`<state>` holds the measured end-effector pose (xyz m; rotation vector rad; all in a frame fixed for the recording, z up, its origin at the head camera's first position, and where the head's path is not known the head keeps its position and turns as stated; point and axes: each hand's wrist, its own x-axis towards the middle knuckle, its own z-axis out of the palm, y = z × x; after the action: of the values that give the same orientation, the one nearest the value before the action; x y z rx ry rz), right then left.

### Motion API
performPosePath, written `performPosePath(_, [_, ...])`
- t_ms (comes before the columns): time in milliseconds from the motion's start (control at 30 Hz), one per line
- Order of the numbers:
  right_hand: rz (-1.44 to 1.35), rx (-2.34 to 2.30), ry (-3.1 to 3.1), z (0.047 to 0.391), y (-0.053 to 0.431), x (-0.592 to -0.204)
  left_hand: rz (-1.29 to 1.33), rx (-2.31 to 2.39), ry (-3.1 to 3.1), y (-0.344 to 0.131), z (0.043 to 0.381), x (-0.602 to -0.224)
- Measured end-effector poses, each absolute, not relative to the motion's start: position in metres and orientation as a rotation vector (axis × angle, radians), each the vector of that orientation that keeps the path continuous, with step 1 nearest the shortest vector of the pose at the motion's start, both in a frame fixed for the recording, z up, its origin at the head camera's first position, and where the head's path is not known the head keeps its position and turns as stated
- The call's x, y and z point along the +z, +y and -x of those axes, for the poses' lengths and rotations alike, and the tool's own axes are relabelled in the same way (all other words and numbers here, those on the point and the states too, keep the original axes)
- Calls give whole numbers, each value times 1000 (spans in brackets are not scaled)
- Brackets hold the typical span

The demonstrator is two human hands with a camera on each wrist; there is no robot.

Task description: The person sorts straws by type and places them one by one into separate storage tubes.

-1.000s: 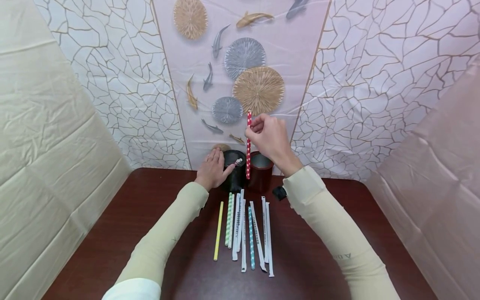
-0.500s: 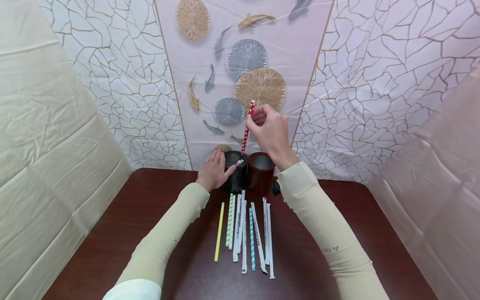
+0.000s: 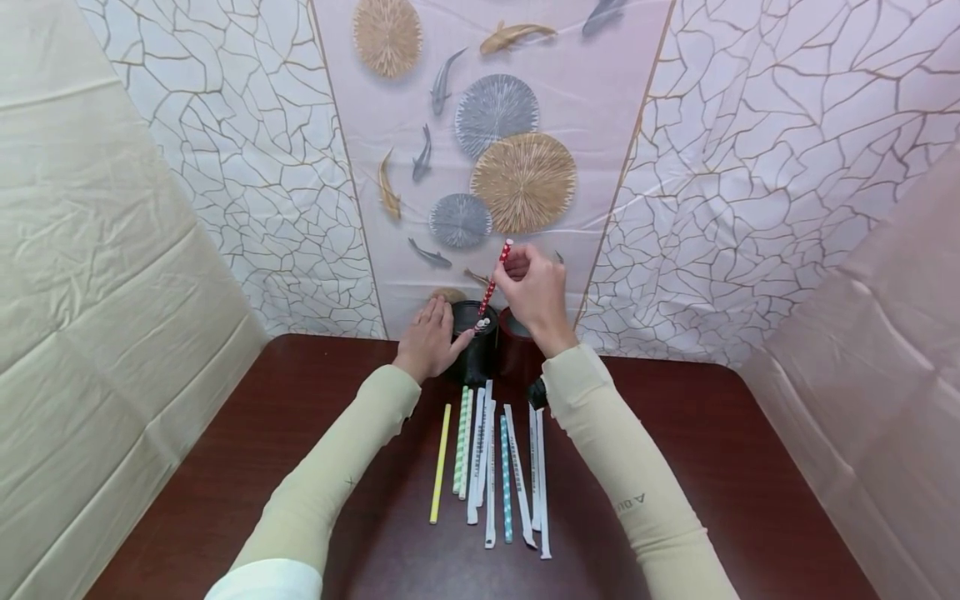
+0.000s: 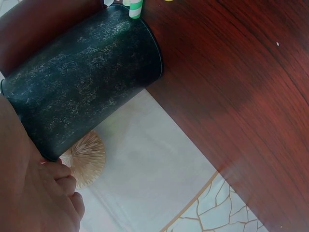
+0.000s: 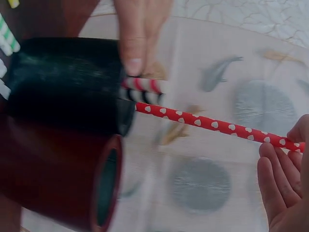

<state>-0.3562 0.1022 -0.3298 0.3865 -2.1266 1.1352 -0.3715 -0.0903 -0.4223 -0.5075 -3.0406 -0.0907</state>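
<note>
The red straw [image 5: 207,123] has come down since the frame half a second ago, the right hand [image 3: 536,292] lowering with it, while the left hand stays where it was. The straw slants above the mouth of the black cup [image 3: 474,358]; its lower end is at the rim, though I cannot tell whether it has passed inside. The right hand's grip pinches it near the top between thumb and fingers, probably to keep the lower length free and easy to aim. The left hand [image 3: 429,342] grips the black cup's rim, its thumb beside a pink-striped straw [image 5: 145,86] and a black-striped straw [image 5: 145,95] standing there, seemingly to steady the cup. A red-brown cup [image 3: 517,354] stands right beside it. In front, on the table [image 3: 285,400], lie a yellow straw [image 3: 441,462], green-striped straws [image 3: 461,442], a blue straw [image 3: 506,479] and paper-wrapped straws [image 3: 543,492], mostly pointing toward the cups, perhaps laid that way for easy picking.
</note>
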Motion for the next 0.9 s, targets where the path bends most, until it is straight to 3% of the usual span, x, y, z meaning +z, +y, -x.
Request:
performPosePath(333, [-384, 1151, -2205, 367, 95, -355, 510, -73, -3034, -90, 373, -423])
performPosePath(900, [-447, 904, -2452, 337, 118, -313, 523, -78, -3037, -91, 372, -424])
